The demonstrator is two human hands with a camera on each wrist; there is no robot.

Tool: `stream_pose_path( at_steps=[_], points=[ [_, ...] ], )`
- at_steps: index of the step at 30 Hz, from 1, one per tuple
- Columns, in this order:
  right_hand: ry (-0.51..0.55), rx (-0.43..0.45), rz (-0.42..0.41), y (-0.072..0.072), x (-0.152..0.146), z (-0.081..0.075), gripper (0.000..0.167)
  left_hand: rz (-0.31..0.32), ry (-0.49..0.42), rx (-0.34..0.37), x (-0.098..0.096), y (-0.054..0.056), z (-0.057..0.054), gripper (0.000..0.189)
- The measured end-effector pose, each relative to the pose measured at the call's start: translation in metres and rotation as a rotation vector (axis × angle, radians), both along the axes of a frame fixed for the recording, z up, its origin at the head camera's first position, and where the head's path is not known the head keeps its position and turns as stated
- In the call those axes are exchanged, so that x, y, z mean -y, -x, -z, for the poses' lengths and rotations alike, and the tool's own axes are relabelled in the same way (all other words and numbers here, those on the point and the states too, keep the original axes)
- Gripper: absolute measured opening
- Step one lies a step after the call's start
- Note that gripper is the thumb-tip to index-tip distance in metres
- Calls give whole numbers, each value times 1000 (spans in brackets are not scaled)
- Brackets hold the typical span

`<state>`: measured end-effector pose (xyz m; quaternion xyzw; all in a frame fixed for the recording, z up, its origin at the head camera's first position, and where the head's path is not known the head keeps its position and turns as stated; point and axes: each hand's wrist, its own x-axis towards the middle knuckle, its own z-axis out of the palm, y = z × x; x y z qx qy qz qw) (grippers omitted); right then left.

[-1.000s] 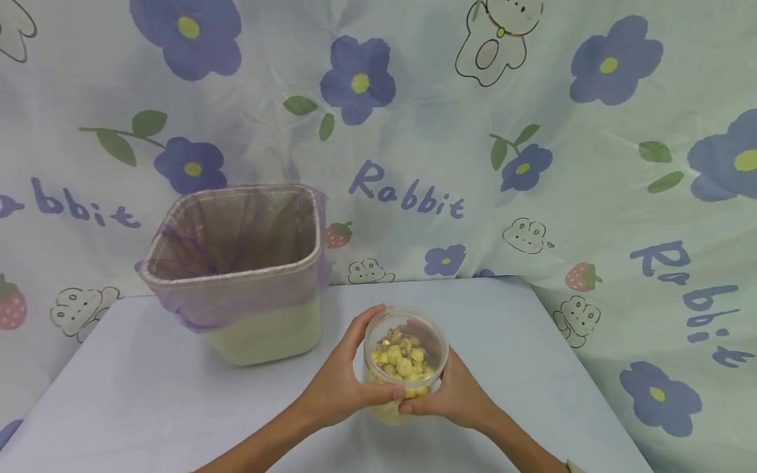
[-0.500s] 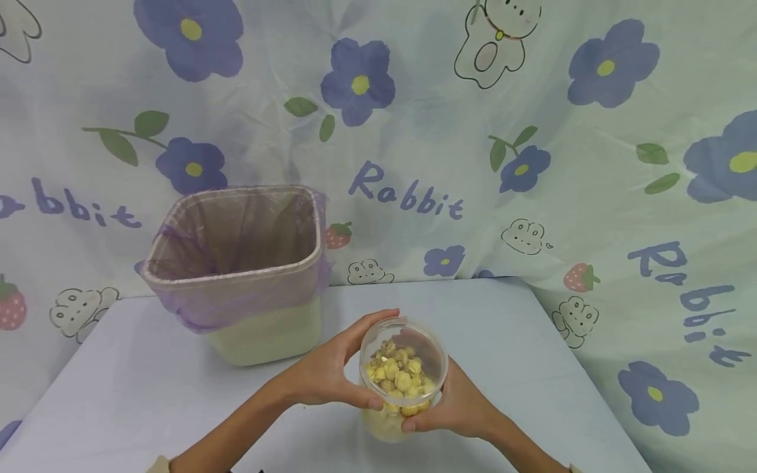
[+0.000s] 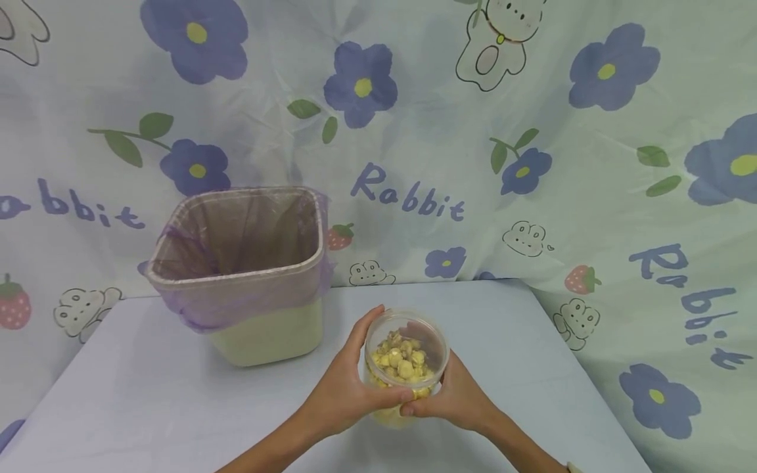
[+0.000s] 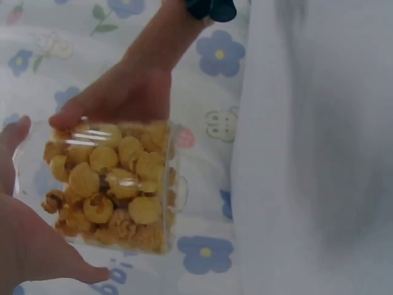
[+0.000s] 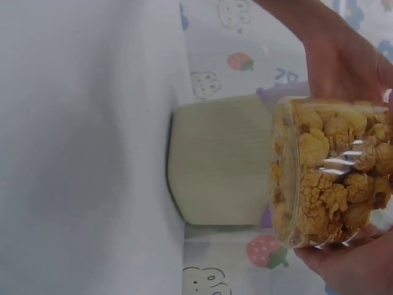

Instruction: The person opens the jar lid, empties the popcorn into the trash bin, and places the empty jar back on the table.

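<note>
A clear plastic jar (image 3: 407, 355) of yellow popcorn (image 4: 104, 178) stands nearly upright between both hands, its round lid (image 3: 434, 341) facing up. My left hand (image 3: 340, 387) curves round the lid end, thumb across the front and fingers along the far left side. Lower down on the right, my right hand (image 3: 458, 397) grips the jar's body, its thumb at the front and most of its fingers hidden behind. Seen from the right wrist, the popcorn fills the lower part of the jar, and the base hangs above the white table (image 5: 61, 184).
A cream bin (image 3: 266, 335) lined with a thin purple bag (image 3: 236, 302) stands on the table at the back left. Behind it hangs a cloth (image 3: 414, 144) printed with flowers and rabbits, which also runs down the right side.
Half a second ago my left hand swung back and left round the lid, with the jar a little nearer; now it is turned forward again. The right hand keeps its grip.
</note>
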<state>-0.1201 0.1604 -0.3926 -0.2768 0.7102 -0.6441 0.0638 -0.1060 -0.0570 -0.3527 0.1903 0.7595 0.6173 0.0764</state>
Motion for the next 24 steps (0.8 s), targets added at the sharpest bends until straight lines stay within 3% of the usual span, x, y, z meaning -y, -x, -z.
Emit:
stream_pose_path(
  at_steps=[3,10,13,17,21,24],
  points=[
    [11,6,-15,0,0,0,100,69,-1,-25,7,4,-1,113],
    [82,11,-148,-3,0,-3,101,407,-86,-16,28,27,-8,102],
    [91,9,-188,-4,1,-3,102,466,-81,-7,30,30,-8,99],
    [86,-11,-186,-4,2,-3,103,429,-92,-33,28,29,-6,95],
    [66,-21,-118,-3,2,-3,103,284,-83,-79,21,21,-3,94],
    [40,-6,-50,-2,2,-3,103,160,-67,-72,13,14,1,97]
  ],
)
